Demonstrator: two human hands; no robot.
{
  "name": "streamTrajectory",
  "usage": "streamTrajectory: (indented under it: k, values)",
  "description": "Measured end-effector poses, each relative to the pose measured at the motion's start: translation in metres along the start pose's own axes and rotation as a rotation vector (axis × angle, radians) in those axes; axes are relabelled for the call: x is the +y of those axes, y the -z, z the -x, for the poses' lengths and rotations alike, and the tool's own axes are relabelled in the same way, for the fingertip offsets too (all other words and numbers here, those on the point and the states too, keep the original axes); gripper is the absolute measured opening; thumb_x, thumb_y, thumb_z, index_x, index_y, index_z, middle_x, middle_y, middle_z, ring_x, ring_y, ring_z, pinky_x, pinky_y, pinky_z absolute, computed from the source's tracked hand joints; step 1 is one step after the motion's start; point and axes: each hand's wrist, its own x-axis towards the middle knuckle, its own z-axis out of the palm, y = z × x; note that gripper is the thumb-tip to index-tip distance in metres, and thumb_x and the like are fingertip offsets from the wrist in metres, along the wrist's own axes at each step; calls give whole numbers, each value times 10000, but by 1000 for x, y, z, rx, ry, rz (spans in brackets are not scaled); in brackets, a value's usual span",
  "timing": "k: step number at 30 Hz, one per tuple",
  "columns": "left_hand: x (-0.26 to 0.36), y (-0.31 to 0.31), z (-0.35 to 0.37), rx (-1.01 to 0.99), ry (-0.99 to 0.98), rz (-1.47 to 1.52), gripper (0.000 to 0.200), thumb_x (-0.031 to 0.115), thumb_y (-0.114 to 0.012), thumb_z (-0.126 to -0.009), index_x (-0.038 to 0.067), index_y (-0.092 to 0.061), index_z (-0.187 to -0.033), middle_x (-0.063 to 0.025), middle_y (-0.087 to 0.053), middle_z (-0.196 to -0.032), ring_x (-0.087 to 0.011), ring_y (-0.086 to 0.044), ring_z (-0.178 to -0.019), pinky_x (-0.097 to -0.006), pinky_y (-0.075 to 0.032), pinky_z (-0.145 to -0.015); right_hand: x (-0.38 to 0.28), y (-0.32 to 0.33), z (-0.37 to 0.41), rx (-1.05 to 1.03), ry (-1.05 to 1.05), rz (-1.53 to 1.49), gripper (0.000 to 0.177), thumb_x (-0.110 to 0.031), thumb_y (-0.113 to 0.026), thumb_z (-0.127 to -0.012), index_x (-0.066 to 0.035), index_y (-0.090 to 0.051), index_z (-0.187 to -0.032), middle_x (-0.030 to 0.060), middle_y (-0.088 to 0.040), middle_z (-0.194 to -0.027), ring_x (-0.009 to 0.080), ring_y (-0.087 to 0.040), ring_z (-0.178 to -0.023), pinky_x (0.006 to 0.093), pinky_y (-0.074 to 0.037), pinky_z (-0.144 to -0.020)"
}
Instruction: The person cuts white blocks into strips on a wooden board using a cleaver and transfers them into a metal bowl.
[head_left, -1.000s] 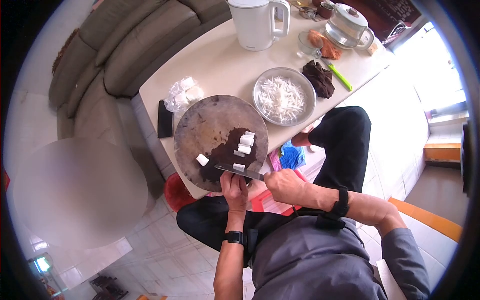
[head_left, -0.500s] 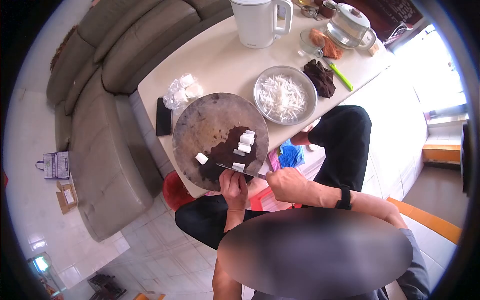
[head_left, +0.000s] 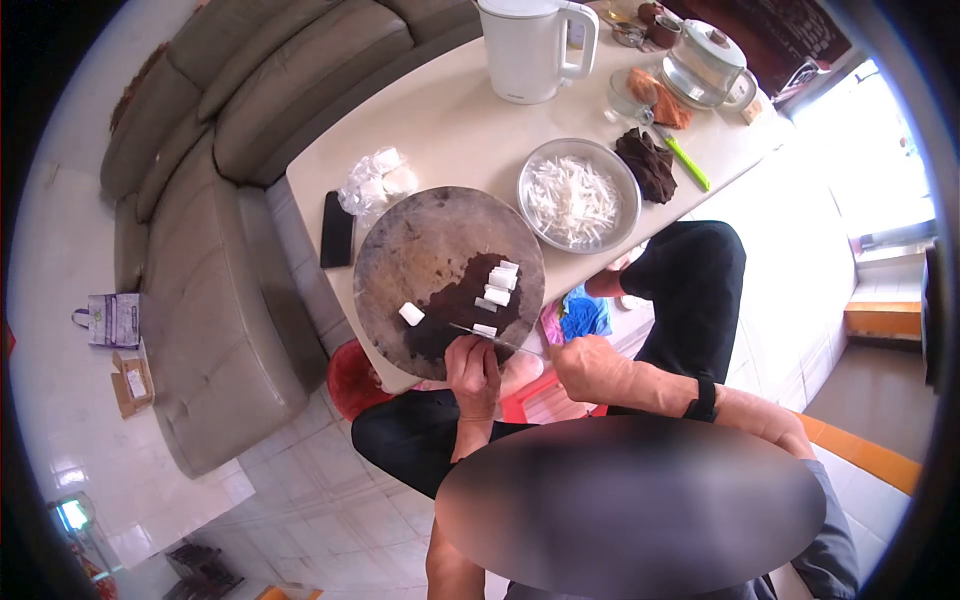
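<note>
A round wooden chopping board [head_left: 420, 235] lies at the table's near edge, with a dark wet patch on it. My right hand [head_left: 590, 368] is closed round the handle of a knife [head_left: 512, 346], its thin blade pointing left across the board's near part. My left hand [head_left: 472, 368] has its fingers bunched against the near side of the blade; whatever they hold is hidden. Just beyond the blade rests a white slice [head_left: 484, 330]. Several white cut pieces [head_left: 499, 288] stand in a row farther up, and a separate white chunk [head_left: 411, 314] sits to the left.
Right of the board stands a metal bowl [head_left: 575, 195] of white shreds. A plastic bag of white chunks [head_left: 378, 185] and a black phone [head_left: 337, 230] lie left. Farther back are a white kettle [head_left: 525, 50], a glass teapot [head_left: 703, 65], a dark cloth [head_left: 645, 165] and a green-handled tool [head_left: 687, 164].
The view has shifted slightly, so the table items appear a little to the right. Both hands stay at the board's near edge, and the knife remains beside the same white slice.
</note>
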Motion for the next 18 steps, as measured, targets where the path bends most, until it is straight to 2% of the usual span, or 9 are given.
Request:
streamTrajectory:
  k: [6,10,18]
  values:
    - [-2,-2,1,16,-8,8,131,-58,-638,-718,-14,-619,-839,-131,-594,-886,-324,-578,-863,-405,-482,-769,7,6,-1,36,36,-32,111,-48,-592,-643,28,-564,-718,235,-604,-669,398,-629,-665,457,-506,-597]
    - [-2,-1,0,1,-3,13,135,-60,-636,-714,-16,-617,-840,-132,-594,-886,-326,-577,-865,-405,-480,-771,0,7,-4,-27,25,32,117,-54,-601,-637,22,-568,-719,223,-610,-675,387,-634,-679,451,-508,-606]
    - [-1,3,4,-18,16,3,134,-61,-618,-717,-18,-611,-843,-145,-587,-903,-337,-569,-879,-403,-477,-771,-14,6,-12,74,133,25,132,-51,-605,-638,21,-569,-743,217,-613,-664,385,-631,-646,446,-505,-585]
